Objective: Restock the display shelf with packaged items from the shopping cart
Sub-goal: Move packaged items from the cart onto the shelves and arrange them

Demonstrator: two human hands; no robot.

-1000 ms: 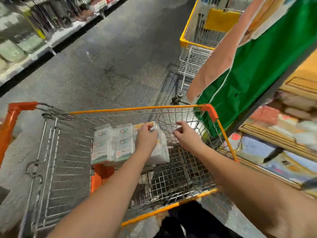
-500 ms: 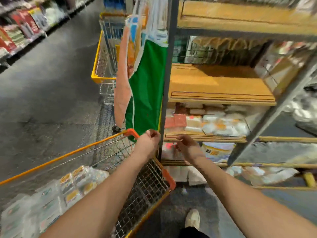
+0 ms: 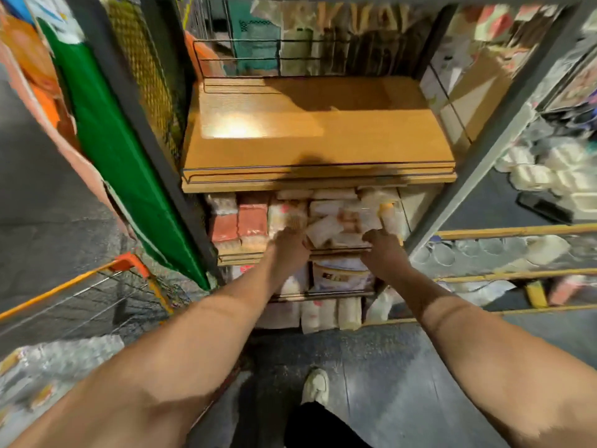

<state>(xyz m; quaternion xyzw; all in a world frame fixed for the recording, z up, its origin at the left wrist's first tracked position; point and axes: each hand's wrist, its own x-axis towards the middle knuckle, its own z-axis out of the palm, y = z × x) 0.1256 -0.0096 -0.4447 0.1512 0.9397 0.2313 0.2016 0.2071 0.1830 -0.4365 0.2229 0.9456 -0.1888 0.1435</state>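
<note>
Both hands, left hand [image 3: 288,245] and right hand [image 3: 382,250], reach a tilted white pack [image 3: 326,228] at the shelf [image 3: 245,257] front edge; grip blurred, cannot tell. Pack likely light, soft, film-slick: hold by both ends.

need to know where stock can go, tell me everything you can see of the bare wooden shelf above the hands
The wooden shelf is a flat, orange-tan board with a glossy finish that catches a bright glare at its left. A thin dark wire rail runs along its front lip and a taller wire fence stands at its back. It sits level between grey metal uprights, with nothing visible on it. Packaged items fill the tier directly below. Neither hand touches it.
</note>
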